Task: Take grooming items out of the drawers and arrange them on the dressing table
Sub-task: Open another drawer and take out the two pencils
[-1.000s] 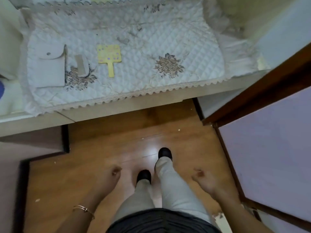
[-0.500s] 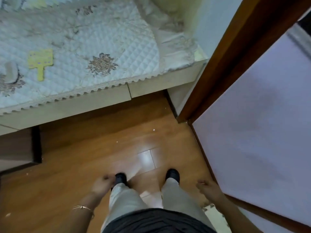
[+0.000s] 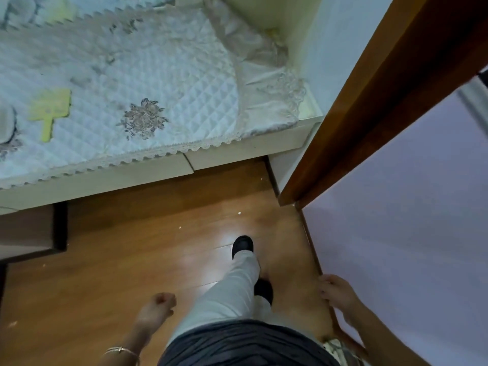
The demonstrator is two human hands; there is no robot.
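The dressing table (image 3: 148, 178) runs across the upper left, covered by a white quilted cloth (image 3: 158, 75) with lace trim. A yellow flat comb-like item (image 3: 51, 108) lies on the cloth at the left, beside a pale oval item (image 3: 5, 122) cut off by the frame edge. My left hand (image 3: 157, 310) hangs low over the floor with its fingers curled and nothing in it. My right hand (image 3: 336, 291) hangs at the lower right, next to the wooden edge of a lilac surface, with loosely bent fingers and nothing held.
A brown wooden door frame (image 3: 369, 101) rises at the right, with a lilac surface (image 3: 409, 233) beside it. A dark cabinet (image 3: 29, 231) sits under the table at the left. My legs and black shoes (image 3: 243, 245) stand on the wooden floor.
The view has swung right and closer to the table's right end. One foot has stepped forward. Both hands stay low and hold nothing; the right hand now sits by the lilac surface's edge.
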